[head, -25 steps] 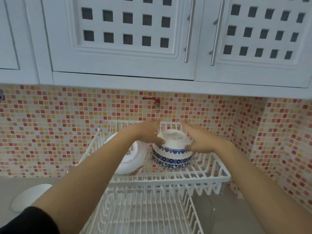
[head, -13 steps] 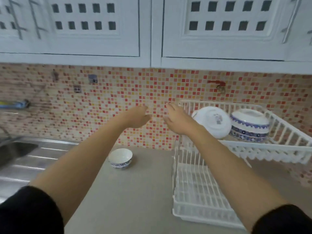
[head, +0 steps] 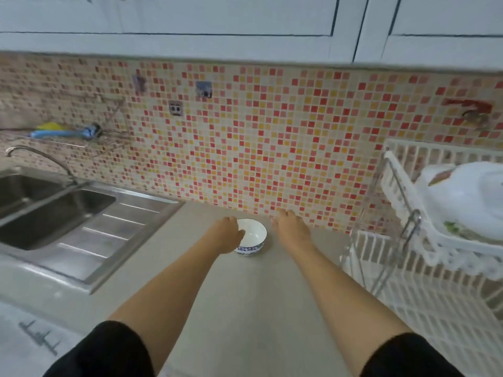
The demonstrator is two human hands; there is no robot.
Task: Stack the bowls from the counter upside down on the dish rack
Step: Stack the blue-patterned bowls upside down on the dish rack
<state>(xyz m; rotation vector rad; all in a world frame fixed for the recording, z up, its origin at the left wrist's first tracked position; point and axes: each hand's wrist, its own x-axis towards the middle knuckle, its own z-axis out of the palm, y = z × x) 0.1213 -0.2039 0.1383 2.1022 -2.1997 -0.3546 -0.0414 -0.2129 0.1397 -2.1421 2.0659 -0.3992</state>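
A small white bowl (head: 253, 236) with a blue patterned band stands upright on the grey counter (head: 245, 295) near the tiled wall. My left hand (head: 227, 232) is at the bowl's left rim, overlapping it, fingers loosely curled with nothing held. My right hand (head: 290, 227) hovers just right of the bowl, a small gap between them, fingers extended. At the far right stands the white two-tier dish rack (head: 402, 186); an upside-down white bowl (head: 462, 197) rests on its upper tier, blurred and cut off by the frame edge.
A steel sink (head: 49, 210) with a drainboard and a curved tap (head: 32, 156) fills the left. A wall shelf holds a blue and yellow item (head: 62, 131). White cabinets hang overhead. A red wall valve (head: 473, 110) sits above the rack.
Both hands left the bowl stack on the rack, swung left and came down beside the lone bowl on the counter. The view turned left and down, so the rack now sits at the right edge.
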